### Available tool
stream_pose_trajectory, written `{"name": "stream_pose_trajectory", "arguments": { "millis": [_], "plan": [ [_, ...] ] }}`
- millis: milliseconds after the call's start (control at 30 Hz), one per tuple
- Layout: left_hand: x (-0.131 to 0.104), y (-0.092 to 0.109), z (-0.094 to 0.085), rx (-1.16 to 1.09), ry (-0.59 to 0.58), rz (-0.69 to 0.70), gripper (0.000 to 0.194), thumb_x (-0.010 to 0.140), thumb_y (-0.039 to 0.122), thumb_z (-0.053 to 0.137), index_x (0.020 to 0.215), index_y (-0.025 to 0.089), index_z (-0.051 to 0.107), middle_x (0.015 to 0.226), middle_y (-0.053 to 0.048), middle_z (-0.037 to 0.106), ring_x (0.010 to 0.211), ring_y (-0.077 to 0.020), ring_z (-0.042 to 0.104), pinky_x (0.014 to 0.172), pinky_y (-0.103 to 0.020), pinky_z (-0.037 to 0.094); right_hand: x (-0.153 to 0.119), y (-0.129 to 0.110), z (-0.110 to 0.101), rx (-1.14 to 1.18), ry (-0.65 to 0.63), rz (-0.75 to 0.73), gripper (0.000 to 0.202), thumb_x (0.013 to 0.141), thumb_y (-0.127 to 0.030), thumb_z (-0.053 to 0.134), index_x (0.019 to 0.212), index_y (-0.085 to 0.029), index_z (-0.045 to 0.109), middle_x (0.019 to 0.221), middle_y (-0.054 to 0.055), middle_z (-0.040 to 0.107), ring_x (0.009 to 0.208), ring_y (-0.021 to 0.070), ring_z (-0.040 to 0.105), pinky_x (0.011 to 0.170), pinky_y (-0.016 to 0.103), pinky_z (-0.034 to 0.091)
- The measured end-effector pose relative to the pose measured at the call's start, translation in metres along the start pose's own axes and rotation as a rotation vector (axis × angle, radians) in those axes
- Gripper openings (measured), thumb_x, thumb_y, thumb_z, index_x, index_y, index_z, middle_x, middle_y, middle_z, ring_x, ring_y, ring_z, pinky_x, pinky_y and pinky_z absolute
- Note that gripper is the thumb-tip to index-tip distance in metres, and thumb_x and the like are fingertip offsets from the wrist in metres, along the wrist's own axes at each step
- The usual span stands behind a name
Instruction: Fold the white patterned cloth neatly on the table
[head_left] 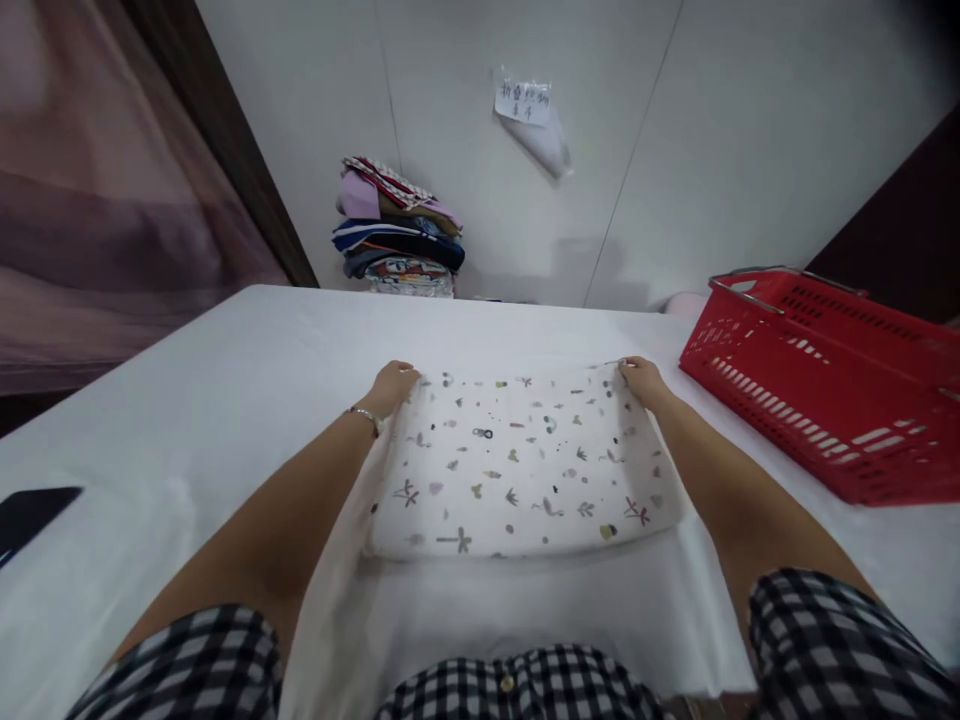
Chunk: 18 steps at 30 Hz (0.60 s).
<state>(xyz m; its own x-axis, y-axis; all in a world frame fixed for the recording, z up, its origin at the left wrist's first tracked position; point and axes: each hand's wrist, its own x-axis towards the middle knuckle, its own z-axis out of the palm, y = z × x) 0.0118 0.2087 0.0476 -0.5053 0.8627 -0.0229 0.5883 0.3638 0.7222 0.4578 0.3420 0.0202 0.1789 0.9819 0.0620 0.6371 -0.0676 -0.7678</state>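
Note:
A white cloth [525, 460] printed with small plants, birds and shapes is spread between my hands over the near part of the white table [247, 380]. My left hand [394, 386] pinches its far left corner, and a bracelet circles that wrist. At the far right corner, my right hand [642, 380] is closed on the same cloth. The printed part hangs or lies flat toward me, and plain white fabric shows below it and at both sides. Whether that plain fabric belongs to the cloth, I cannot tell.
A red basket [810, 400] with metal handles stands on the right side. Folded fabrics [401, 230] are stacked beyond the far edge, by the wall. A dark flat object [34, 515] lies at the left. A pink curtain [112, 220] hangs at the far left.

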Motion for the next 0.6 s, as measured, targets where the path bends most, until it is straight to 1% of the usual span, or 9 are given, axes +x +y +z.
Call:
{"name": "stream_pose_trajectory", "arguments": {
  "millis": [100, 167, 267, 367, 433, 500, 600],
  "plan": [
    [0.021, -0.002, 0.006, 0.028, -0.011, -0.049, 0.037, 0.075, 0.032, 0.056, 0.107, 0.013, 0.055, 0.099, -0.013, 0.065, 0.083, -0.0216, 0.062, 0.069, -0.031, 0.049, 0.023, 0.004, 0.007, -0.026, 0.017, -0.018, 0.034, 0.079, -0.033, 0.048, 0.102, -0.014, 0.064, 0.081, 0.007, 0.065, 0.065, 0.0157, 0.056, 0.060, 0.026, 0.045],
    [0.028, -0.003, 0.013, 0.096, -0.012, -0.019, 0.036, 0.078, 0.030, 0.053, 0.109, 0.012, 0.053, 0.099, -0.012, 0.065, 0.083, -0.0215, 0.062, 0.072, -0.032, 0.049, 0.031, 0.005, 0.016, -0.089, 0.025, -0.048, 0.035, 0.080, -0.034, 0.046, 0.103, -0.014, 0.064, 0.084, 0.008, 0.066, 0.069, 0.0174, 0.058, 0.065, 0.028, 0.046],
    [0.030, -0.003, 0.026, 0.202, 0.008, 0.050, 0.034, 0.082, 0.028, 0.047, 0.111, 0.012, 0.051, 0.100, -0.013, 0.065, 0.094, -0.0252, 0.061, 0.081, -0.036, 0.046, 0.033, 0.006, 0.031, -0.220, 0.031, -0.082, 0.037, 0.083, -0.034, 0.041, 0.107, -0.015, 0.062, 0.093, 0.011, 0.067, 0.082, 0.0218, 0.061, 0.073, 0.032, 0.047],
    [0.028, -0.004, 0.034, 0.297, 0.018, 0.104, 0.038, 0.084, 0.030, 0.041, 0.117, 0.013, 0.049, 0.104, -0.017, 0.064, 0.099, -0.0297, 0.059, 0.083, -0.042, 0.045, 0.026, 0.007, 0.039, -0.376, 0.008, -0.070, 0.041, 0.086, -0.034, 0.038, 0.117, -0.016, 0.058, 0.103, 0.014, 0.066, 0.096, 0.0272, 0.060, 0.080, 0.038, 0.046],
    [0.029, -0.006, 0.034, 0.378, 0.022, 0.137, 0.041, 0.085, 0.032, 0.039, 0.119, 0.013, 0.049, 0.110, -0.018, 0.063, 0.102, -0.0312, 0.059, 0.084, -0.044, 0.045, 0.022, 0.008, 0.039, -0.463, -0.022, -0.075, 0.044, 0.087, -0.034, 0.037, 0.124, -0.016, 0.053, 0.111, 0.016, 0.063, 0.103, 0.0294, 0.057, 0.085, 0.041, 0.044],
    [0.031, -0.008, 0.030, 0.428, 0.021, 0.148, 0.043, 0.084, 0.034, 0.040, 0.121, 0.013, 0.049, 0.117, -0.019, 0.060, 0.105, -0.0312, 0.058, 0.086, -0.044, 0.045, 0.018, 0.005, 0.037, -0.517, -0.033, -0.105, 0.048, 0.088, -0.034, 0.035, 0.130, -0.015, 0.048, 0.119, 0.017, 0.059, 0.109, 0.0309, 0.054, 0.089, 0.043, 0.043],
    [0.028, -0.007, 0.020, 0.425, 0.041, 0.191, 0.049, 0.085, 0.039, 0.040, 0.125, 0.012, 0.047, 0.124, -0.018, 0.056, 0.110, -0.0299, 0.055, 0.089, -0.043, 0.044, 0.008, -0.006, 0.036, -0.556, 0.010, -0.206, 0.052, 0.089, -0.035, 0.031, 0.135, -0.012, 0.042, 0.129, 0.019, 0.051, 0.117, 0.0337, 0.048, 0.094, 0.047, 0.039]
  ]
}}
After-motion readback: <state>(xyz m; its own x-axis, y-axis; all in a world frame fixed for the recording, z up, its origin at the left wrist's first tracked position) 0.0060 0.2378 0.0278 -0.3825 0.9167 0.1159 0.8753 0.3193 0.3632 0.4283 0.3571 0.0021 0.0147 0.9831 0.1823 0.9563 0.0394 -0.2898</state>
